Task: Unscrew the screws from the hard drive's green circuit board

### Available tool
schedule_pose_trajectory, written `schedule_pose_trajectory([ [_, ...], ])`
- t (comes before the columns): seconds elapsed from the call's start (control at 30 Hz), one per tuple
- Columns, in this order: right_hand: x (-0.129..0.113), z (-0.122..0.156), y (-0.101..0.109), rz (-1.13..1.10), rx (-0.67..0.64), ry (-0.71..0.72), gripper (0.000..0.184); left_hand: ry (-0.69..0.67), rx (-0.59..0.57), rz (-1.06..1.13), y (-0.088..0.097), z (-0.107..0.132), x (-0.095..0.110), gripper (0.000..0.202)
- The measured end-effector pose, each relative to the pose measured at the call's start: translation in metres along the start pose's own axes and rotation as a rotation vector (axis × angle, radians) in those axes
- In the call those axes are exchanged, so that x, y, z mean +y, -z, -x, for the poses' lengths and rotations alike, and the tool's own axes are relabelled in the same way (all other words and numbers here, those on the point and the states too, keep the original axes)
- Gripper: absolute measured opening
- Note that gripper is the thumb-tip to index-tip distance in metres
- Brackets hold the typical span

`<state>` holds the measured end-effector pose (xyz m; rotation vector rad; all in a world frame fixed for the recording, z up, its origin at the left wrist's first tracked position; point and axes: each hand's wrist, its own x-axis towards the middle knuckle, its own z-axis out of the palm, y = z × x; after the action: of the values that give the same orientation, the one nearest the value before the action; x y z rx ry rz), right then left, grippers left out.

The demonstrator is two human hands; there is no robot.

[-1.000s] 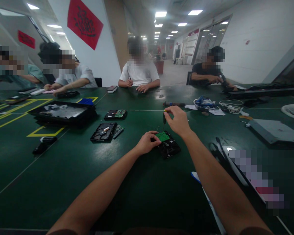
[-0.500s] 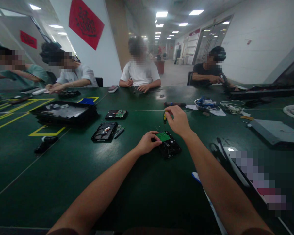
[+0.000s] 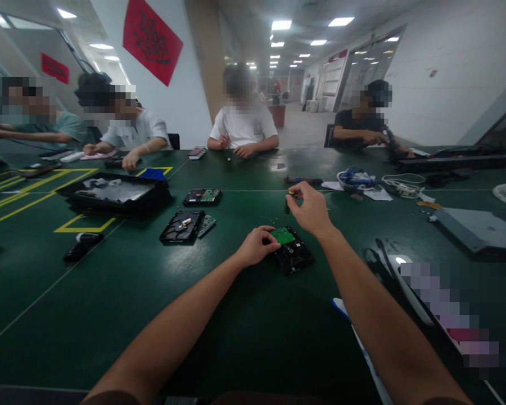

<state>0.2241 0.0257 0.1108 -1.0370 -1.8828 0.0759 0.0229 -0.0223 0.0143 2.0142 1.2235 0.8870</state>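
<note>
A black hard drive point(image 3: 294, 256) with a green circuit board point(image 3: 283, 235) on top lies on the dark green table point(image 3: 236, 315) in front of me. My left hand point(image 3: 255, 246) rests at its left edge, fingers curled and pinching the corner of the green board. My right hand point(image 3: 311, 209) hovers just behind the drive, fingers closed on a small screwdriver point(image 3: 287, 203) with a yellow-tipped handle, held upright with its tip pointing down near the board's far corner.
Two more opened drives point(image 3: 182, 226) point(image 3: 202, 196) lie to the left, beside a black tray point(image 3: 112, 193). A bowl of cables point(image 3: 354, 179), a grey flat case point(image 3: 476, 229) and tools at the right edge stand around. Several people sit working along the far side.
The view shifted slightly. My right hand with the screwdriver stays over the board's far corner; my left hand keeps its grip on the board.
</note>
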Motion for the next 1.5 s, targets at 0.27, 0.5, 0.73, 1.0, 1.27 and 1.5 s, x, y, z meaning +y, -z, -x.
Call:
schedule_pose_trajectory([
  [0.27,-0.0002,0.0002,0.0001,-0.012,-0.012,0.032,0.013,0.017,-0.007,-0.006,0.0010,-0.0004,0.0034,0.008],
  [0.5,0.0016,0.0002,0.0005,-0.010,0.000,-0.035,0.011,-0.004,0.002,-0.010,0.0002,-0.0001,0.0016,0.009],
  [0.73,-0.0014,-0.0014,0.0034,0.020,0.020,0.045,0.011,0.002,-0.006,-0.013,0.0009,0.0001,0.0016,0.009],
  [1.0,-0.0024,-0.0010,0.0044,0.016,0.012,0.016,0.010,0.016,0.003,-0.008,0.0003,0.0001,0.0020,0.008],
  [1.27,-0.0019,-0.0009,0.0030,0.011,0.020,0.009,0.007,0.014,-0.002,-0.021,0.0009,-0.0002,0.0017,0.010],
  [1.5,-0.0024,-0.0008,0.0040,0.039,-0.016,0.051,0.007,0.023,-0.004,-0.006,0.0001,-0.0002,0.0004,0.009],
])
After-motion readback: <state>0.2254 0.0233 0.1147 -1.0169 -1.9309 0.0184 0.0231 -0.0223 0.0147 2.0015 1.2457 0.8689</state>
